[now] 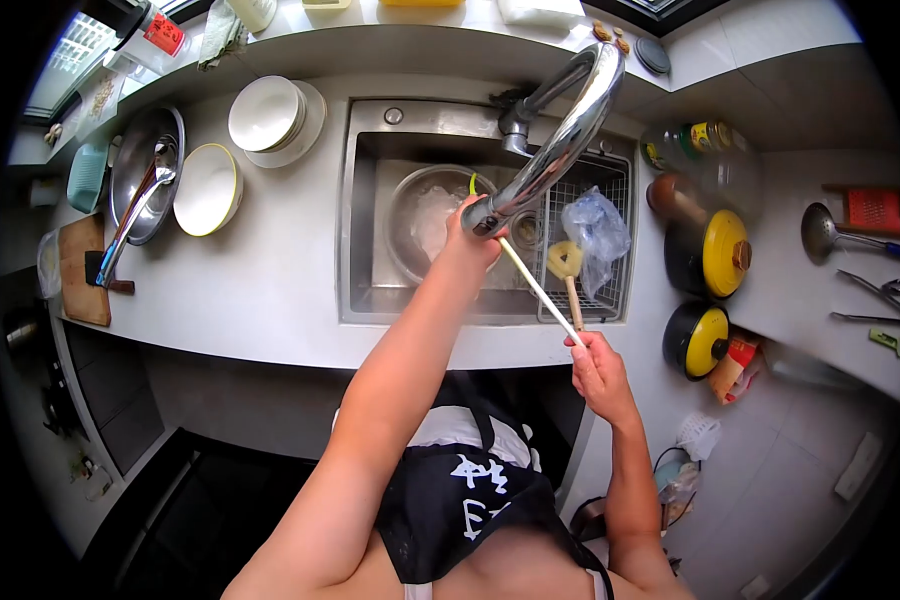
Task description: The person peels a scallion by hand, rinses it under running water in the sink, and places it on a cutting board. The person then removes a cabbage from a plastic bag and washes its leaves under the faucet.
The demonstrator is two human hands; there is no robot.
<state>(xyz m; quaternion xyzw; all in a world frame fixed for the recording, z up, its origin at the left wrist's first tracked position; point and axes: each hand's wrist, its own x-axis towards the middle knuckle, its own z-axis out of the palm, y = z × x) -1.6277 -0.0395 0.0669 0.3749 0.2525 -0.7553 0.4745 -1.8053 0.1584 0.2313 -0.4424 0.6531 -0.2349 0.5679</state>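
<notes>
A long pale stalk [536, 283] with a yellow-green tip, which looks like a scallion, slants between my hands. My left hand [475, 238] is closed around its upper part beneath the faucet [570, 125], which hides some of the fingers. Near the counter's front edge, my right hand [598, 372] grips the stalk's lower white end. Below and beside my left hand, a metal bowl [402, 225] sits in the sink [368, 190]; something whitish shows in it, possibly water. Right of the stalk lies a brush [565, 262] with a yellow head and wooden handle.
A wire basket [620, 285] in the sink's right side holds a bluish plastic bag [598, 230]. Stacked white dishes [265, 115], a yellow-rimmed bowl [206, 190] and a steel basin [130, 165] stand left. Yellow-lidded pots [725, 254] stand right of the sink.
</notes>
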